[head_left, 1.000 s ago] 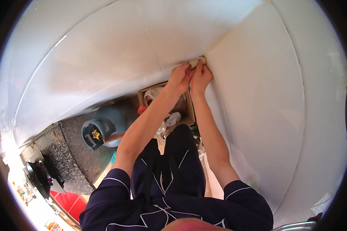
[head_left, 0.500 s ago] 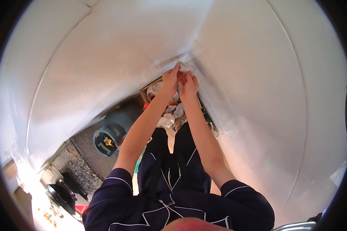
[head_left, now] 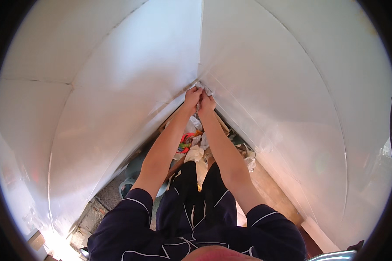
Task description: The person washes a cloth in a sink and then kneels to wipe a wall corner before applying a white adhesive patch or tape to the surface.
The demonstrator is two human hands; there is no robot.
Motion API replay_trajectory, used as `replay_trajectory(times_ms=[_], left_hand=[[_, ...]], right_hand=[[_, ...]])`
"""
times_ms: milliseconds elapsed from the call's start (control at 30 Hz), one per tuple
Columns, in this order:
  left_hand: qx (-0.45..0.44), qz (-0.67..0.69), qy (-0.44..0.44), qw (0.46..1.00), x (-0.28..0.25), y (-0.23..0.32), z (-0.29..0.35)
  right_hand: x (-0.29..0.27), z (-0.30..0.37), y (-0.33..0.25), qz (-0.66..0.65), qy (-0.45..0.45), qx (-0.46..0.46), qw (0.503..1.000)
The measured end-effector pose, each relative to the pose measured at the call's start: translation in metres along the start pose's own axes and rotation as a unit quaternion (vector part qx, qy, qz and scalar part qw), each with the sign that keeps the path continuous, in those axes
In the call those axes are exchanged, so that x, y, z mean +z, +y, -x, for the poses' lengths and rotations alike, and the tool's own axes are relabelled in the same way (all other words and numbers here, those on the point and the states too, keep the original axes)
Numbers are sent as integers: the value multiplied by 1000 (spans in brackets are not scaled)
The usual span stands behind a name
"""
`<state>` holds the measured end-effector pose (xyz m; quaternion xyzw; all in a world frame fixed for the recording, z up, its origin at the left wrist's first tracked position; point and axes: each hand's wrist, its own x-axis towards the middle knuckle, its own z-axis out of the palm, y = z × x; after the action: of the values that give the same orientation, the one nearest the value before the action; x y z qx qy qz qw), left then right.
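So, the crumpled white piece (head_left: 205,89) is right up at the corner where the two white walls (head_left: 265,87) meet, its visible bit running longways on a slant from upper left down to lower right, though it's too scrunched to say which end is the front. Both arms reach straight out over the bagged clutter (head_left: 195,152), nearly converging, with the left hand (head_left: 191,98) and right hand (head_left: 207,103) side by side, fingers bunched together and pinching the piece between them.
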<state>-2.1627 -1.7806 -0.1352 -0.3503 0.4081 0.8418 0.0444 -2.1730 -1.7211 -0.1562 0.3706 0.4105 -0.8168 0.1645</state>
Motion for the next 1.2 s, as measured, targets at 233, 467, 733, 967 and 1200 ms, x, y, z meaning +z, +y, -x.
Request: replay_trajectory(times_ms=[233,467,733,967,1200], left_hand=[[143,-115,-17,983,25,72,67],[226,-217,-54,948,52,94,107],[159,-235,-31,958,4,-28,33],[71,-177,-32,981,10,-68,11],[192,-267,-130,935,53,26,98]], right_hand=[[38,75,-30,-49,-41,-90,994],[30,118,-70,27,-123,-238,963],[-66,33,-14,98,-53,-172,979],[-97,12,-23,182,6,-162,970],[-65,122,-85,87,-81,-239,964]])
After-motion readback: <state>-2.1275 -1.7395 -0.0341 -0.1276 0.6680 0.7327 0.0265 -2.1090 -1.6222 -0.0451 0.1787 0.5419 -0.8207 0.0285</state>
